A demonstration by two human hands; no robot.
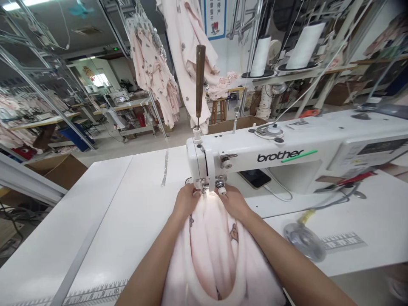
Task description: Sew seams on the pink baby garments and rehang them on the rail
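Observation:
A pale pink garment (pixel 210 242) with small printed figures hangs toward me from the needle area of a white brother sewing machine (pixel 248 148). Its rounded band (pixel 188 259) loops down in front of me. My left hand (pixel 187 199) pinches the cloth just left of the presser foot (pixel 205 189), its fingers curled. On the other side, my right hand (pixel 235 202) grips the cloth close to the foot; its fingertips are partly hidden behind the machine's dials. The lamp lights the fabric at the needle.
A wooden-handled tool (pixel 199 80) stands upright on the machine head. Under the arm lies a phone (pixel 255 178) with a white cable. A clear round object (pixel 304 242) sits at right. Thread cones (pixel 261 55) and hanging pink garments (pixel 156 72) are behind.

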